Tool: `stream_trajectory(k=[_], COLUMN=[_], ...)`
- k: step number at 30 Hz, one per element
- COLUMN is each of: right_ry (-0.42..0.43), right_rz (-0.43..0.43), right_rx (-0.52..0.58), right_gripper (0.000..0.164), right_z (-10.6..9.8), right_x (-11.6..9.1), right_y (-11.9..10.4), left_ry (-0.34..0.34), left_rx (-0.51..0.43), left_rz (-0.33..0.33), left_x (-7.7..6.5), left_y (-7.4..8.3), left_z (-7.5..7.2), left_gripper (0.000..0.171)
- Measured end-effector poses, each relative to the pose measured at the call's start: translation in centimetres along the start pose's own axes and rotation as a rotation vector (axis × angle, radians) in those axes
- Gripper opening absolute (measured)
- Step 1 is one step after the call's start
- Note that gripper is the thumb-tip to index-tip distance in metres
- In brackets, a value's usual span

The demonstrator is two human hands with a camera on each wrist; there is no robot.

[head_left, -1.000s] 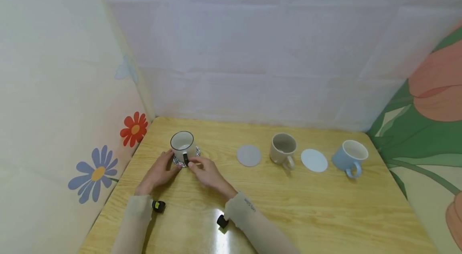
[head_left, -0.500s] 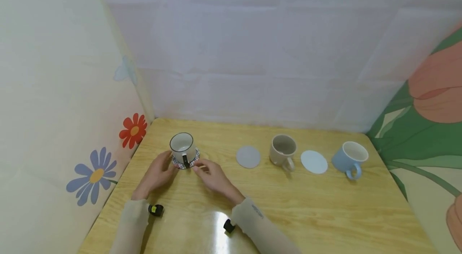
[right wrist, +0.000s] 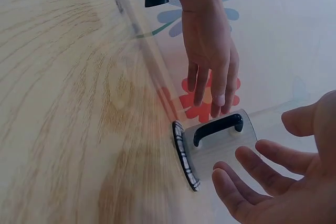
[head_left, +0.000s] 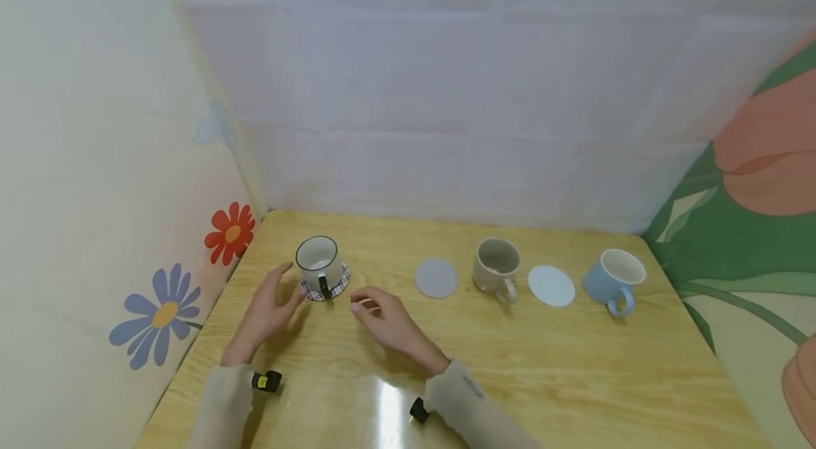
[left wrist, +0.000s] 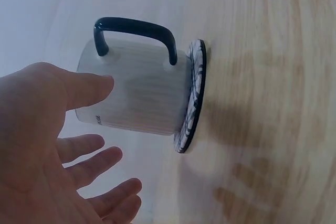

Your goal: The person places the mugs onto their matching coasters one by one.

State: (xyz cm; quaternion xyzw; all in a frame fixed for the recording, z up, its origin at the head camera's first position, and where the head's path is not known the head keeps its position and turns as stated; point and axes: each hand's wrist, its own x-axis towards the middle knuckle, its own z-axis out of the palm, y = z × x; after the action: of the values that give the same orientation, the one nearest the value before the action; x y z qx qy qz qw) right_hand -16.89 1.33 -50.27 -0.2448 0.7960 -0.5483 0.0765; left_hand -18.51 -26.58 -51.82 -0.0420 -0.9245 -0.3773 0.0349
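A white mug (head_left: 318,263) with a black rim and black handle stands upright on a round black-and-white checked coaster (head_left: 341,284) at the table's left. Just left of the mug is my left hand (head_left: 268,309), fingers spread and relaxed, holding nothing. My right hand (head_left: 392,323) hovers to the right and nearer me, apart from mug and coaster, its fingers loosely bent around nothing. In the left wrist view the mug (left wrist: 139,87) sits off the thumb and fingers, its base on the coaster (left wrist: 194,95). The right wrist view has the black handle (right wrist: 218,128) between both hands.
Further right on the wooden table (head_left: 548,371) lie a grey round coaster (head_left: 436,278) and a pale blue round coaster (head_left: 551,286). A greyish-beige mug (head_left: 494,268) stands between them, and a blue mug (head_left: 610,282) is at the right. Fabric walls border the table.
My right hand has let go of the mug's handle area and drawn right and towards me. My left hand has moved left, off the mug. Mug and coaster stay put.
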Motion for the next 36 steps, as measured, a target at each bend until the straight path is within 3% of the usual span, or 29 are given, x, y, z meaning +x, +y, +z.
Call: stream_trajectory(k=[11, 25, 36], right_ry=[0.021, 0.059, 0.096], right_rz=[0.006, -0.002, -0.009], right_rx=[-0.013, -0.029, -0.038], right_gripper=[0.032, 0.03, 0.029], right_z=[-1.9, -4.3, -5.9], right_x=[-1.9, -2.7, -3.7], right_y=[-0.2, -0.2, 0.5], left_ry=[0.022, 0.144, 0.137], left_rx=[-0.028, -0.024, -0.05], left_rz=[0.031, 0.223, 0.278], left_x=[-0.9, -0.8, -0.7], left_y=[1.9, 4.9, 6.2], left_z=[-0.3, -1.0, -0.6], left_gripper=[0.07, 0.066, 0.061])
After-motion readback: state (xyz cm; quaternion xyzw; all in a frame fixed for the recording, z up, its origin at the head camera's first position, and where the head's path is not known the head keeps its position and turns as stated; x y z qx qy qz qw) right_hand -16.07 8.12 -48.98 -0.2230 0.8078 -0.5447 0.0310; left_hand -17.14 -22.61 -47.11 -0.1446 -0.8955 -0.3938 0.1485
